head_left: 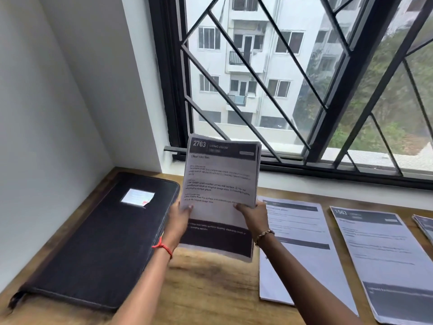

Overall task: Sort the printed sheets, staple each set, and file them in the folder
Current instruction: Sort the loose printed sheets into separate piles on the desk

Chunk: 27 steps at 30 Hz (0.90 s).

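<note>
at the near edge of the wooden surface (210,289), two bare forearms reach forward, the left one with a red thread (162,247) on the wrist and the right one with a beaded bracelet (264,235).

to the left lies a black zip folder (93,249), closed and flat, with its far end near the white wall (46,113). a small white label (137,197) sits on its cover.

to the right, three printed papers lie flat side by side. the first paper (297,259) is just beside the right forearm. the second paper (384,266) has the header "1563". the third paper (424,227) is cut off by the edge of the view. i cannot tell how many sheets each one has.

between the folder and the first paper, both hands hold a stack of printed sheets (220,188) up off the surface, almost upright, with the print facing the person. the top sheet has the header "2763". the left hand (178,219) has its grip pinching the left edge of the stack, with the thumb on the front. the right hand (251,214) pinches the right edge in the same way. the fingers behind the stack are hidden.

behind it is a window (351,160) with a black diagonal grille (255,76). outside are a white apartment building (246,55) and green trees (398,102).
</note>
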Available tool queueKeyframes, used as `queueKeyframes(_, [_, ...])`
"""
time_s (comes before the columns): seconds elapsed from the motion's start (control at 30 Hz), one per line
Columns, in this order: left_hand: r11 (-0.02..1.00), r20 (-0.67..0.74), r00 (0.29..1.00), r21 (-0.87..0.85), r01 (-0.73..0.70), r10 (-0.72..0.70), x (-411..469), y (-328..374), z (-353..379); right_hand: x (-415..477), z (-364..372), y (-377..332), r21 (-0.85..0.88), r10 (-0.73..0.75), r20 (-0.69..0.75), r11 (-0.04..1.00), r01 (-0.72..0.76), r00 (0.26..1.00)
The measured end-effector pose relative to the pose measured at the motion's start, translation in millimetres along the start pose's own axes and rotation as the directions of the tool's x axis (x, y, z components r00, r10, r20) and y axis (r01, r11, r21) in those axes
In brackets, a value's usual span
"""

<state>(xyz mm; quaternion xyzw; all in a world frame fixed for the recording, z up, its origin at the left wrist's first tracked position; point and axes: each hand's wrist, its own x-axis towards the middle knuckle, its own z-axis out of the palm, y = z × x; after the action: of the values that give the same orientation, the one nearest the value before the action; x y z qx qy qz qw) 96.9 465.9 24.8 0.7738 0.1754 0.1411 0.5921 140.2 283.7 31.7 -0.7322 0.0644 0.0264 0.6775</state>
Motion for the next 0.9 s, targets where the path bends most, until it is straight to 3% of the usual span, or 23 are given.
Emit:
queueKeyframes(0.13, [0.965,-0.014,0.976,0.143,0.219,-0.22,-1.2,-37.8,1.0,2.8,0.6,28.2,-0.122,0.187,0.002,0.975,-0.185,0.982])
queueKeyframes(0.27, [0.882,-0.054,0.94,0.332,0.335,-0.337,-6.9,-71.2,0.0,-5.8,-1.2,52.1,-0.354,0.193,-0.045,0.915,-0.196,0.98])
queueKeyframes(0.5, [0.801,-0.077,0.965,0.544,0.252,-0.251,-0.5,-70.3,4.6,-4.7,2.7,63.6,-0.626,0.069,-0.131,0.768,-0.137,0.989])
queueKeyframes(0.77, [0.835,-0.065,0.969,0.495,0.239,-0.238,6.2,-73.1,-0.3,4.0,-0.5,64.4,-0.756,0.083,-0.058,0.647,-0.098,0.995])
queueKeyframes(0.9, [0.842,-0.062,0.973,0.49,0.225,-0.224,10.1,-68.2,0.7,12.2,1.2,60.6,-0.718,0.099,-0.093,0.683,-0.135,0.991])
